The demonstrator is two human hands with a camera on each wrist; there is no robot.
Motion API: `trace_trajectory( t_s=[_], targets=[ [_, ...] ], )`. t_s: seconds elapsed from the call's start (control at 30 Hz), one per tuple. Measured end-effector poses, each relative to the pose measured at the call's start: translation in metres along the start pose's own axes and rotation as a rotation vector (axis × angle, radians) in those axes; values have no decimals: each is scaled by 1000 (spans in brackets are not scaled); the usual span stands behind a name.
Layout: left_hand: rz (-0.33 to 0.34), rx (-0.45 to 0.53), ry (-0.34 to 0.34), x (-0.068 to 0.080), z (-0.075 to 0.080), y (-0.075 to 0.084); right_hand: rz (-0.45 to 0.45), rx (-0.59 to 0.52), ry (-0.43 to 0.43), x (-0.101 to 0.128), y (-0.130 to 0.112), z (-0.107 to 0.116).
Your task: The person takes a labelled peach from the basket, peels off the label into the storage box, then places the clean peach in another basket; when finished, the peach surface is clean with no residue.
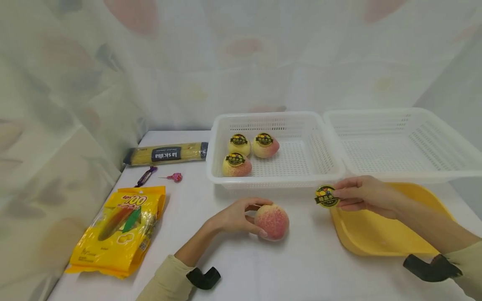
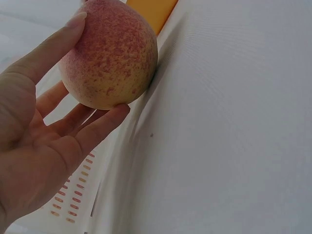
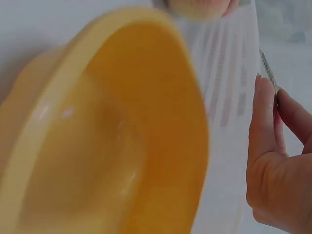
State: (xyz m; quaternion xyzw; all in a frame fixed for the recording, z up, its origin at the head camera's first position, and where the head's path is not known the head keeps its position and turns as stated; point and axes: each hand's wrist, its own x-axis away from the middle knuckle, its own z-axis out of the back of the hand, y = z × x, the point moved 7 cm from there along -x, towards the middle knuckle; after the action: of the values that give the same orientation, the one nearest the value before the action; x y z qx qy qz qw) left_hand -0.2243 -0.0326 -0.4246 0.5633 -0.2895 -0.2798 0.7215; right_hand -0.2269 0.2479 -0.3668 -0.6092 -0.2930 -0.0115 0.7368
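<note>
In the head view my left hand (image 1: 239, 218) holds a pink and yellow peach (image 1: 274, 222) on the white table, in front of the left basket. The left wrist view shows the thumb on one side of the peach (image 2: 112, 53) and fingers under the other. My right hand (image 1: 363, 195) pinches a round black and gold sticker (image 1: 326, 196) between thumb and fingers, above the rim of a yellow basin (image 1: 354, 242). Seen from the right wrist, the sticker (image 3: 269, 70) is edge-on. Three peaches (image 1: 236, 164) with similar stickers sit in the left white basket (image 1: 301, 179).
A second white basket (image 1: 399, 177) adjoins the first on the right. Along the left lie a pack of spaghetti (image 1: 169, 154), a purple-wrapped candy (image 1: 146, 176), a pink lollipop (image 1: 175, 177) and a yellow snack bag (image 1: 120, 230). Fabric curtains hang behind and at the sides.
</note>
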Motion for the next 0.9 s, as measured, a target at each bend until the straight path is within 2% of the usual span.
trace_trajectory(
  t_s=[0.17,0.33,0.47,0.57,0.77,0.9],
  targets=[
    [1,9,2,1,0,-1,-18,-18,13,7,26,36],
    [10,-14,11,2,0,0,-49,-100,-17,9,54,55],
    [8,-32,15,1,1,0,-83,-153,-25,5,72,60],
    [9,-40,19,2,2,-1,-96,-159,0,0,79,61],
    [15,-39,27,2,2,-3,-94,-109,61,-7,84,59],
    [16,-37,27,2,2,-2,-84,-36,105,-11,83,56]
  ],
)
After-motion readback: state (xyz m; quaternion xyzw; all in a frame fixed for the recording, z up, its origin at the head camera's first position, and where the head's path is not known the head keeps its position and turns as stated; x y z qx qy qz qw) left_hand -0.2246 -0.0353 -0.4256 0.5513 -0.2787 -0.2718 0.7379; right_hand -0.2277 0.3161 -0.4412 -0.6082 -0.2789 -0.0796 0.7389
